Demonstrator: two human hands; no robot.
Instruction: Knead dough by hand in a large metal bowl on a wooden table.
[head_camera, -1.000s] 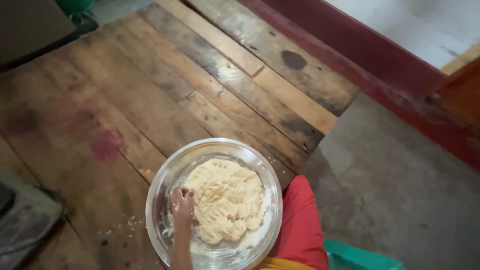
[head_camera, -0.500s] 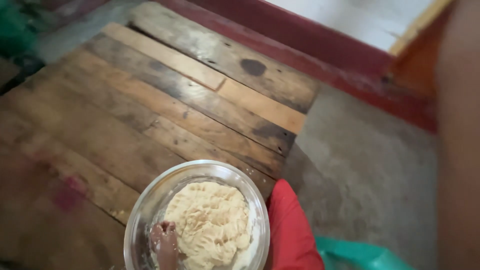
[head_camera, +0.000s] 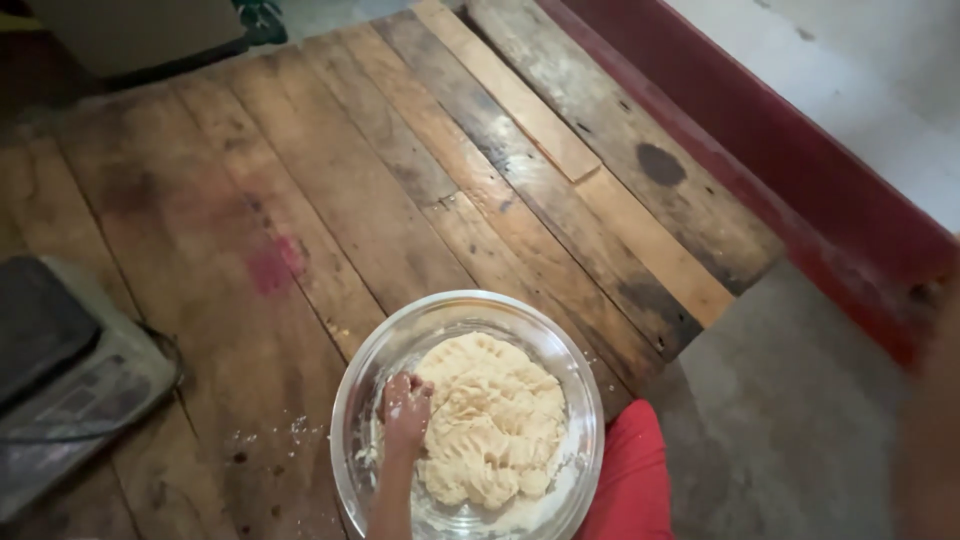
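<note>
- The left hand (head_camera: 405, 408), dusted with flour, is curled into a loose fist and pressed against the left edge of the dough (head_camera: 490, 420); it grips nothing separate, only pushes into the mass.
- Its forearm rises from the bottom edge of the view, wrist bent slightly toward the dough.
- The right hand cannot be made out; a blurred shape at the far right edge may be part of the person, but I cannot tell.
- The dough sits inside a clear glass bowl (head_camera: 350, 400), already gathered into one pale, ridged lump, so the kneading looks well along, though the surface is still rough and smears cling to the bowl wall.
- The bowl rests on the wooden plank floor (head_camera: 300, 200), with flour crumbs (head_camera: 290, 430) just left of it.
- A red cloth (head_camera: 635, 480) lies touching the bowl's right side; a grey device (head_camera: 70, 370) sits well apart at the left.
</note>
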